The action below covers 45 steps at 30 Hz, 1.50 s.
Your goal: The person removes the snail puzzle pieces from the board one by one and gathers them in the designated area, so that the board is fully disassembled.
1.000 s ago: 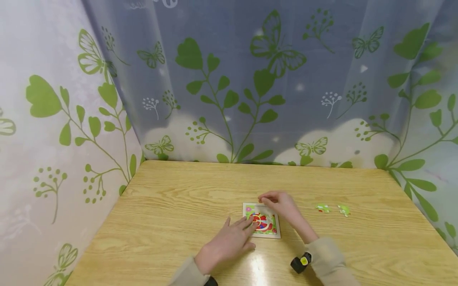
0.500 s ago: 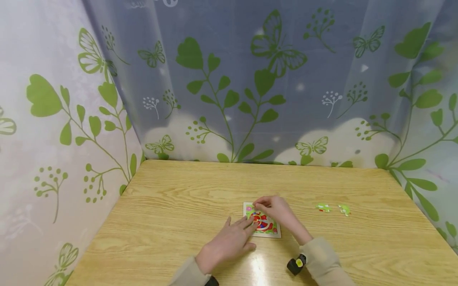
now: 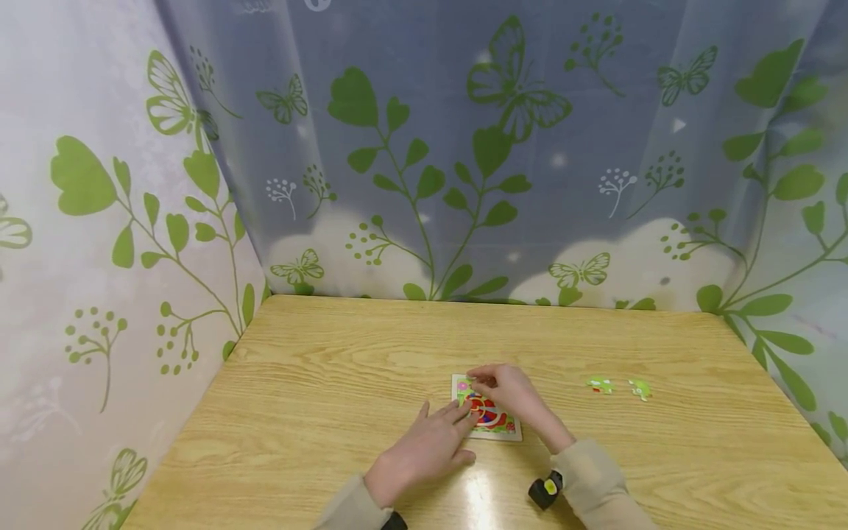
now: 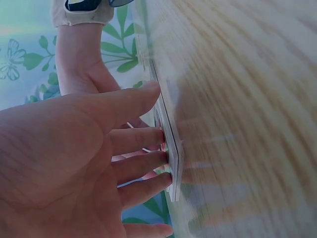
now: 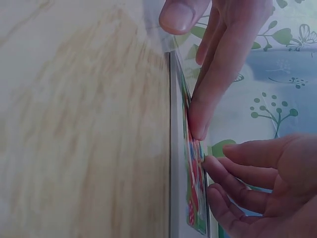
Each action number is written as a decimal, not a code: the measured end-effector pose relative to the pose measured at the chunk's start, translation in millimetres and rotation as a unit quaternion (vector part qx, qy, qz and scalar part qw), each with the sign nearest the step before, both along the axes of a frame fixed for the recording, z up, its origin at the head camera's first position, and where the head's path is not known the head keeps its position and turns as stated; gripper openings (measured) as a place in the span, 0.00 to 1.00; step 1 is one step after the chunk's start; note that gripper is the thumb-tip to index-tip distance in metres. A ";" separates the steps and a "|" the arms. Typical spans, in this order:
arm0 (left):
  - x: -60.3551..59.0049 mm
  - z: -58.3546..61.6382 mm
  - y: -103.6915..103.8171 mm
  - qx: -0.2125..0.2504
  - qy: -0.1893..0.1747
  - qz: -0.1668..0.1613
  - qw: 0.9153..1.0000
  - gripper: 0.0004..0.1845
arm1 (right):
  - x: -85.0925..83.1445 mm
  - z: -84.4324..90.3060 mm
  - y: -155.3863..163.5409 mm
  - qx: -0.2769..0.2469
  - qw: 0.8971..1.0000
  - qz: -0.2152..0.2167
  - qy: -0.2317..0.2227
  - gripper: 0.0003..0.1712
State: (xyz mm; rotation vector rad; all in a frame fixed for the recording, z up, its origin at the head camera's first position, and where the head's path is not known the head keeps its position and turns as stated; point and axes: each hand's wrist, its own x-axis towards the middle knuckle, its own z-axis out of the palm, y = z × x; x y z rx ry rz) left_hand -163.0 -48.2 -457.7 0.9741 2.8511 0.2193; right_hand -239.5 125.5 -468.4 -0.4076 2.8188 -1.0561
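Observation:
A small square picture puzzle board [image 3: 498, 429] lies flat on the wooden table [image 3: 331, 368]. My left hand [image 3: 456, 417] lies flat beside it, straight fingers resting on its left edge; the left wrist view shows the fingertips [image 4: 161, 157] against the board's rim [image 4: 173, 163]. My right hand [image 3: 478, 383] is over the board's upper left part. In the right wrist view a straight finger [image 5: 199, 126] presses down on the puzzle board [image 5: 176, 163] while the thumb [image 5: 178, 17] stands clear of it. Whether a piece lies under that finger is hidden.
Two loose green puzzle pieces [image 3: 599, 384] [image 3: 639, 389] lie on the table to the right of the board. Curtains [image 3: 464, 147] printed with leaves and butterflies close in the table at the back and on both sides.
My right hand has slid left across the top of the board, from its upper middle to its upper left corner. The left hand has stayed put.

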 end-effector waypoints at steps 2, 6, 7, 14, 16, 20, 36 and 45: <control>0.5 0.8 0.3 -0.001 -0.001 0.001 1.000 0.33 | 0.2 0.9 -1.4 0.010 1.000 0.004 0.002 0.15; 1.2 1.7 0.9 -0.006 0.004 0.000 1.000 0.32 | 1.7 3.0 -3.9 0.027 0.999 0.016 0.003 0.15; 1.3 1.9 1.1 -0.007 0.005 0.000 1.000 0.32 | 2.1 3.7 -4.4 0.031 0.999 0.018 0.002 0.15; 2.7 3.8 0.8 -0.008 0.003 0.005 1.000 0.31 | 2.9 8.5 -7.8 0.052 0.998 0.029 0.006 0.14; 2.7 3.9 0.8 -0.009 0.004 0.005 1.000 0.31 | 2.7 8.9 -8.6 0.057 0.998 0.029 0.008 0.15; 2.4 3.5 1.0 -0.009 0.004 0.004 1.000 0.31 | 3.4 10.1 -8.6 0.050 0.999 0.016 -0.004 0.15; 0.2 -2.1 0.5 -0.001 0.013 0.003 1.000 0.31 | 7.0 7.8 -1.0 0.092 0.995 -0.008 0.038 0.06; 0.6 -1.0 0.9 -0.001 0.017 0.003 1.000 0.30 | 7.9 5.2 -0.1 0.093 0.993 -0.002 0.066 0.05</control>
